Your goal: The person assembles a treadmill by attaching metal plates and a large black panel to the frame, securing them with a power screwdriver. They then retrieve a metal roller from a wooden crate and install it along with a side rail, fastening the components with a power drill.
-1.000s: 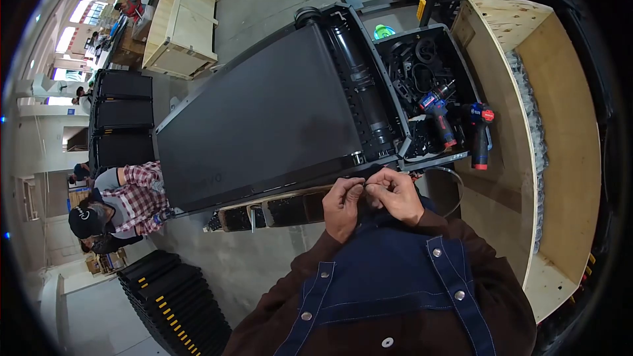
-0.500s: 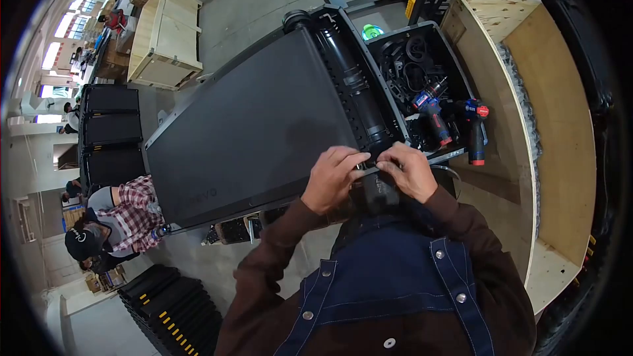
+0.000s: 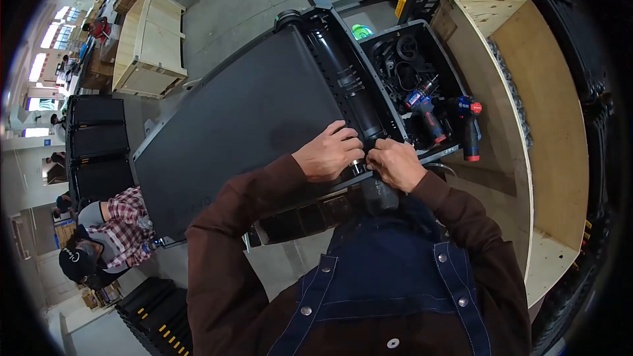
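Observation:
A large black flat panel (image 3: 231, 118) lies in front of me, with a dark tube (image 3: 359, 109) along its right side. At the near end of the tube, my left hand (image 3: 330, 155) rests with bent fingers over the panel's corner, beside a small shiny metal part (image 3: 357, 168). My right hand (image 3: 395, 163) is closed in a pinch just to its right, near the tube's end. What the fingers of either hand hold, if anything, is hidden. A black cylinder (image 3: 379, 194) sits below my right hand.
On the right, a black bin (image 3: 428, 26) holds dark parts and a power drill (image 3: 428, 117). Another power tool (image 3: 471, 128) lies at its edge, near an open wooden crate (image 3: 560, 125). A co-worker in a checked shirt (image 3: 125, 224) bends at the far left end.
My left hand has turned flatter, its forearm swinging out to the left. My right hand's fingers have drawn closer together. The whole view has shifted slightly.

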The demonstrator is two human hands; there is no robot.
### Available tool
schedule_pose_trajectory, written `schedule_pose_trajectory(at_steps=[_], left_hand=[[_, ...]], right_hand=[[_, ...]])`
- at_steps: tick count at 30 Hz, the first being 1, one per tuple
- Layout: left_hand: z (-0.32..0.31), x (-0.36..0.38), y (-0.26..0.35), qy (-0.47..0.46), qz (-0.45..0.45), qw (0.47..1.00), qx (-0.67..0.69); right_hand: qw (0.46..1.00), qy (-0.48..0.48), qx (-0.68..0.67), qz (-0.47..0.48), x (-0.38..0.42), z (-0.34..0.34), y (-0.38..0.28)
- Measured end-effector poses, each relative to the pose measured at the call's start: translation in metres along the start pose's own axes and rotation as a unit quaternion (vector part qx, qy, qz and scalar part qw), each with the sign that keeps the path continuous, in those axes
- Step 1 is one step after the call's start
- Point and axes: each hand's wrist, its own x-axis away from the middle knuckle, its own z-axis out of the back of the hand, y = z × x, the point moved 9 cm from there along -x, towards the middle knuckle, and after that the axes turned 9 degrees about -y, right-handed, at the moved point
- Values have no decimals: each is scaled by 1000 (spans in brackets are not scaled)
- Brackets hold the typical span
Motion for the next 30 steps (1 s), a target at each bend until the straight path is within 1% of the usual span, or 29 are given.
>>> schedule_pose_trajectory(at_steps=[2,3,5,6,8,11,14,17,18,19,20,21,22,23,25,28,30], left_hand=[[2,-2,0,16,2,999,48],[2,-5,-1,16,1,999,49],[-9,-11,-2,-41,-20,994,103],[-11,-12,-5,-41,-21,994,104],[-15,-15,-6,-49,-56,989,127],[-17,-17,-7,-48,-67,987,141],[-16,-21,-10,-74,-78,984,141],[-19,-22,-11,-97,-87,984,122],[-19,-23,-11,-97,-85,984,123],[-22,-24,-12,-117,-78,982,126],[-25,-26,-14,-136,-72,980,127],[-24,-27,-17,-136,-71,980,128],[-26,-28,-18,-155,-73,976,136],[-29,-28,-18,-173,-74,972,142],[-31,-29,-17,-182,-73,971,135],[-31,-35,-17,-211,-75,968,113],[-31,-38,-15,-244,-66,962,105]], right_hand=[[1000,0,-8,2,-1,-2,-3],[1000,6,-5,-4,0,-2,-3],[1000,11,-2,-11,2,-2,-4],[1000,19,-7,-15,3,-1,-3],[999,28,-12,-20,4,-1,-1],[999,30,-28,-33,4,-3,5],[998,21,-52,-41,3,-7,8],[997,27,-67,-19,2,-10,6],[996,42,-72,-11,4,-7,3],[995,58,-76,-3,5,-5,0],[995,59,-76,-2,5,-5,-1],[993,79,-87,-6,7,-3,-1],[990,98,-98,-10,9,-2,-2],[990,96,-98,-10,10,-6,-3],[981,143,-117,-53,16,-9,2],[979,186,-77,-24,25,-4,-14],[983,169,-76,-5,28,2,-20]])
